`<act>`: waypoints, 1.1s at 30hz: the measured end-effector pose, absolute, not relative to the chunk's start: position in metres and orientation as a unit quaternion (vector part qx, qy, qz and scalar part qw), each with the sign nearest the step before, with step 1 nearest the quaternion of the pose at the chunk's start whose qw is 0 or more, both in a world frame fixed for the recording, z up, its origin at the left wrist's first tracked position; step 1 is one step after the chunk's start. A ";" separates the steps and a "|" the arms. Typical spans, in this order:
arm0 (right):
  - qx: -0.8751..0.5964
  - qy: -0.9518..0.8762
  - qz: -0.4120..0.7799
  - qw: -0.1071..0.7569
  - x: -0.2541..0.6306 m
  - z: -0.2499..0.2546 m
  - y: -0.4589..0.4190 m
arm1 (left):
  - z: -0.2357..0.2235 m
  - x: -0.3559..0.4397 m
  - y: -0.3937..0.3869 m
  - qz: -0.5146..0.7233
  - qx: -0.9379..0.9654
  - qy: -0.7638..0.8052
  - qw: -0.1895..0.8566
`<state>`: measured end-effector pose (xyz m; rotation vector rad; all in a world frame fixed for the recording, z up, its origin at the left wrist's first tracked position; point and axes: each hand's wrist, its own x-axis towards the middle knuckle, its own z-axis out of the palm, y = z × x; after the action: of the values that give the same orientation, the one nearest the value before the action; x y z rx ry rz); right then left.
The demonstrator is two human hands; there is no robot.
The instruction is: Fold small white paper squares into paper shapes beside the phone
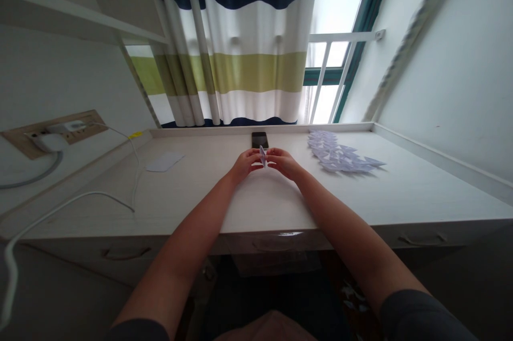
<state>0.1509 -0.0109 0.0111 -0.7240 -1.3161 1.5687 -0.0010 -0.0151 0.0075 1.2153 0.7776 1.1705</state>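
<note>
Between my two hands, a small folded piece of white paper [263, 156] stands upright above the middle of the desk. My left hand [245, 163] pinches it from the left, and my right hand [282, 162] grips it from the right. Fingertips cover parts of both its sides, so the exact fold is hard to make out. Just behind the hands lies a dark phone [259, 139]. Off to the right, many pointed folded white paper pieces [340, 154] lie in an overlapping group. A few flat white sheets [165, 161] rest on the left.
The white desk [256, 207] has drawers along its front edge. A white cable [136, 170] runs from the wall socket [72, 128] across the desk's left side. A striped curtain [240, 71] hangs behind it. White paper scraps [355, 298] lie below, near my right arm.
</note>
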 end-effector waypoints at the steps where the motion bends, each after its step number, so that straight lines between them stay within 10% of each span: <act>1: -0.293 -0.536 0.641 0.463 0.151 0.011 -0.011 | 0.008 -0.001 -0.016 0.505 0.520 0.333 0.603; 33: -0.270 -0.526 0.667 0.453 0.149 0.009 -0.010 | 0.010 0.001 -0.016 0.510 0.493 0.321 0.627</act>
<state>0.1489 -0.0097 0.0089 -0.6662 -1.2983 1.6468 0.0009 -0.0162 0.0097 1.1306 0.7370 1.1691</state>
